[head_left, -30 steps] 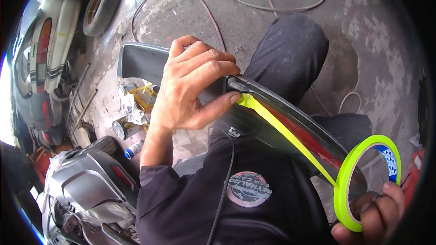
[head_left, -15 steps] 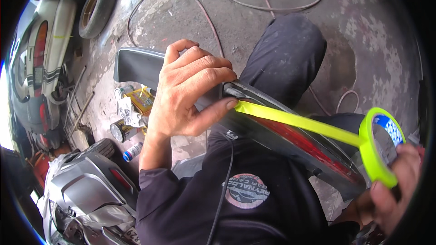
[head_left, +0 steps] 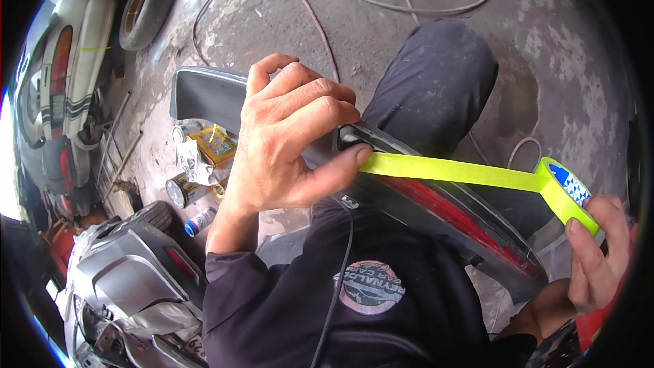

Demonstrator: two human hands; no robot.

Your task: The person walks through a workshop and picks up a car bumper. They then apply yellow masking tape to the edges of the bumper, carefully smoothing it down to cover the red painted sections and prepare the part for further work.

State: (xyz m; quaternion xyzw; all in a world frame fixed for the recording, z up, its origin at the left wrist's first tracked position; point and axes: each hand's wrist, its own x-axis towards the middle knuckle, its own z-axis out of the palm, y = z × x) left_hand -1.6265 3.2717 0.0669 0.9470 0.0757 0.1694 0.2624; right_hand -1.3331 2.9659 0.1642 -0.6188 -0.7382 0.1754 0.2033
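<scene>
A dark grey car spoiler (head_left: pixel 210 99) lies slantwise across my lap, with a long red lens strip (head_left: pixel 453 212) along it. My left hand (head_left: pixel 289 140) is closed over its upper part, fingers over the far edge. The thumb presses the free end of a yellow-green masking tape strip (head_left: pixel 456 171) beside the lens. That strip runs taut to the right, above the lens and apart from most of it. At its other end, my right hand (head_left: pixel 601 249) pinches the tape roll (head_left: pixel 564 199) between thumb and fingers, off the spoiler's right side.
Cans (head_left: pixel 182 191), a yellow box (head_left: pixel 214 146) and a blue-white can (head_left: pixel 200 221) sit on the floor at left. Beyond are a loose tyre (head_left: pixel 148 10) and a grey bumper (head_left: pixel 126 266). Hoses (head_left: pixel 300 3) loop over the far floor; a black cable (head_left: pixel 337 279) hangs down my shirt.
My right hand has raised the roll slightly and turned it, drawing the strip straighter and more level. My left hand keeps its hold on the spoiler and tape end.
</scene>
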